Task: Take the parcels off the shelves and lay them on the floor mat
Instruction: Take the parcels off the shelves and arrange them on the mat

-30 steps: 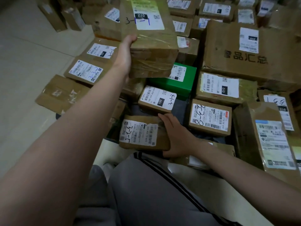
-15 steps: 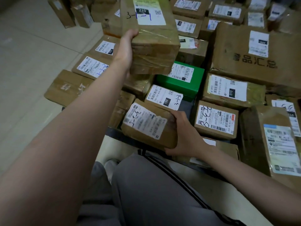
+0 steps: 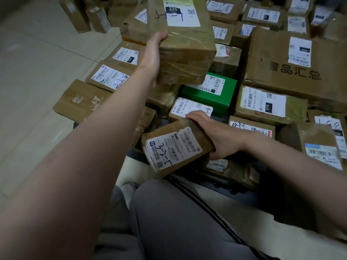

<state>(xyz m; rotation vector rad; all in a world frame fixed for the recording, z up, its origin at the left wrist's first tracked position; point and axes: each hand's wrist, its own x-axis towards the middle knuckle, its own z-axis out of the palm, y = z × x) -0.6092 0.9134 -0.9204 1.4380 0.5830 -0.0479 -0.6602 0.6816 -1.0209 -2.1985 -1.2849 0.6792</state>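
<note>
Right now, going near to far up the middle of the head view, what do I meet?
Trouser leg → small parcel in the right hand → white-labelled parcel → green box. The big parcel in the left hand is held up, so left out.

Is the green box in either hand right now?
No, the green box lies among other parcels, while the left hand grips a large brown parcel and the right hand grips a smaller brown parcel.
</note>
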